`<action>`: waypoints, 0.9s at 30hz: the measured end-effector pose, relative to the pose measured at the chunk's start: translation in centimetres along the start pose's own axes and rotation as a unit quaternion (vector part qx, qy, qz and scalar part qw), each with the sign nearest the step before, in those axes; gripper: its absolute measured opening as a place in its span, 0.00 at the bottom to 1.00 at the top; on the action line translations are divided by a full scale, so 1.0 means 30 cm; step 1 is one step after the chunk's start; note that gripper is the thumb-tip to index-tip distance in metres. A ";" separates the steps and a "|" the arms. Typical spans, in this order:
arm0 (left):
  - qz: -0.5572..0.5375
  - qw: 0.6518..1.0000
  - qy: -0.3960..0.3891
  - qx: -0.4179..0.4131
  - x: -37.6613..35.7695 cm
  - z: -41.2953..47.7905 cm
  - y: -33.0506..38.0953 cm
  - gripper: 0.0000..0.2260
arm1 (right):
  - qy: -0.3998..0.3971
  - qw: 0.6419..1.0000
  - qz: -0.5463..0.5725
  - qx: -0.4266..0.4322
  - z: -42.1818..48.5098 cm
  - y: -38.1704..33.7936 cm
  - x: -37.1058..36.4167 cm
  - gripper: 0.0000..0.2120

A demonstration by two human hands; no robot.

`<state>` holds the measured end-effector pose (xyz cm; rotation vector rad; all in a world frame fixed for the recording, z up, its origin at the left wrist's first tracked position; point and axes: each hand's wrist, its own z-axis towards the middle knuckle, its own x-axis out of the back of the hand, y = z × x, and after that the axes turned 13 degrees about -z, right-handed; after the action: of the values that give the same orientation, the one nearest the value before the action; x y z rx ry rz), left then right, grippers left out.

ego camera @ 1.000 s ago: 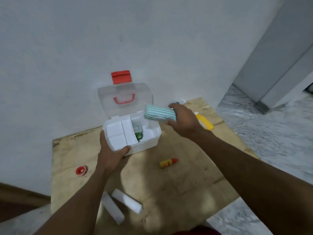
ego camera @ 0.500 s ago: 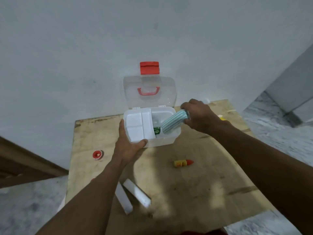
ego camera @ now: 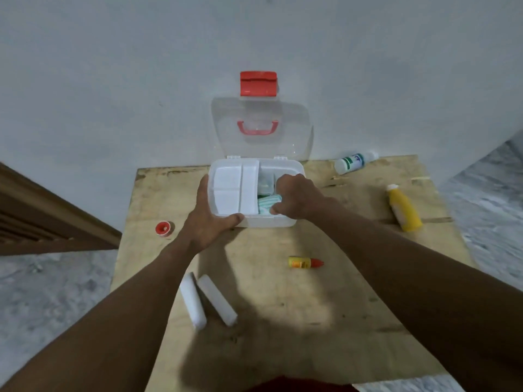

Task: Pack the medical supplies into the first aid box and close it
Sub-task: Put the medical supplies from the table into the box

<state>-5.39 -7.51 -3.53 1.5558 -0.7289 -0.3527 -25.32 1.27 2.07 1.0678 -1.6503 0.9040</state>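
First aid box (ego camera: 268, 222) sat open on the table (ego camera: 283, 306), left hand (ego camera: 206, 219) gripping its corner and right hand (ego camera: 297, 198) pinching the striped roll (ego camera: 267, 203) inside (beside the white tray (ego camera: 235, 190)); squeezed in crooked, with 3 bottles (ego camera: 403, 209) waiting, it might block the lid (ego camera: 263, 128).

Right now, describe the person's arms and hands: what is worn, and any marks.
The left arm and right arm are bare as far as the picture reaches, with no sleeves. The left hand and right hand have no gloves. No watch, band or ring shows on the wrists or on the fingers in view, and no markings can be made out.
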 end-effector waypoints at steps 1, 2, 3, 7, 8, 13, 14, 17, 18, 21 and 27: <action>0.003 1.000 0.004 -0.004 -0.002 0.001 -0.001 0.44 | 0.000 1.000 0.019 -0.012 0.007 -0.001 -0.011 0.22; 0.005 1.000 0.007 -0.004 -0.004 0.002 -0.004 0.43 | -0.003 0.999 0.038 -0.024 0.013 -0.003 -0.018 0.22; 0.004 1.000 0.006 -0.005 -0.006 0.000 -0.004 0.43 | -0.008 0.998 0.053 -0.032 0.019 -0.008 -0.025 0.22; -0.006 1.000 0.001 -0.006 -0.003 -0.011 0.000 0.45 | -0.021 0.993 0.094 -0.067 0.046 -0.055 -0.037 0.17; -0.008 1.000 0.001 -0.005 -0.004 -0.012 -0.002 0.44 | -0.024 0.991 0.104 -0.079 0.053 -0.071 -0.044 0.17; -0.010 1.000 0.022 -0.014 -0.013 -0.007 -0.012 0.45 | -0.042 0.978 0.151 -0.137 0.072 -0.110 -0.064 0.13; -0.013 1.000 0.021 -0.011 -0.008 -0.006 -0.019 0.48 | -0.057 0.975 0.161 -0.145 0.069 -0.113 -0.066 0.13; -0.021 1.000 0.014 -0.015 0.000 -0.011 -0.018 0.50 | -0.064 0.968 0.171 -0.169 0.060 -0.119 -0.063 0.12; -0.021 1.000 0.014 -0.014 0.001 -0.011 -0.015 0.50 | -0.057 0.967 0.166 -0.182 0.061 -0.123 -0.065 0.11; -0.030 0.999 0.015 -0.006 0.003 -0.009 -0.015 0.51 | -0.031 0.962 0.145 -0.230 0.075 -0.144 -0.081 0.11; -0.018 0.999 0.026 -0.001 -0.010 -0.016 -0.017 0.50 | -0.005 0.957 0.103 -0.270 0.077 -0.163 -0.087 0.13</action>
<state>-5.19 -6.96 -4.01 1.5728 -0.6610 -0.3374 -21.00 -1.92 -0.64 0.5307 -1.8925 0.5202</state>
